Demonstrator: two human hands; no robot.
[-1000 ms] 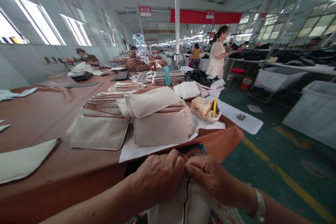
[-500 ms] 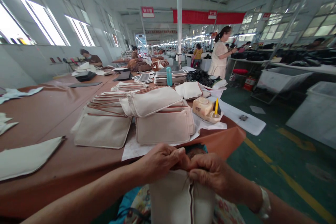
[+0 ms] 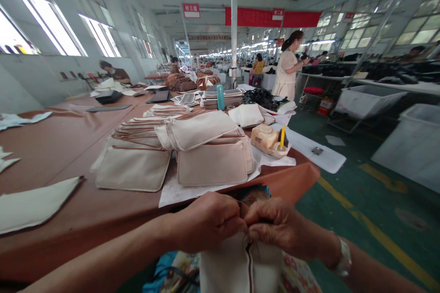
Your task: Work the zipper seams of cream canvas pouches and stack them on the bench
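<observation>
Factory table edge lies ahead; just below it I see the left hand and right hand clenched, pinching the top of a canvas pouch over a floral lap. If a grip slackens, the pouch could slip and drop.

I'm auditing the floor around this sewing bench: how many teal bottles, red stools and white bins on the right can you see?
Teal bottle: 1
Red stool: 1
White bins: 2
Total: 4
</observation>
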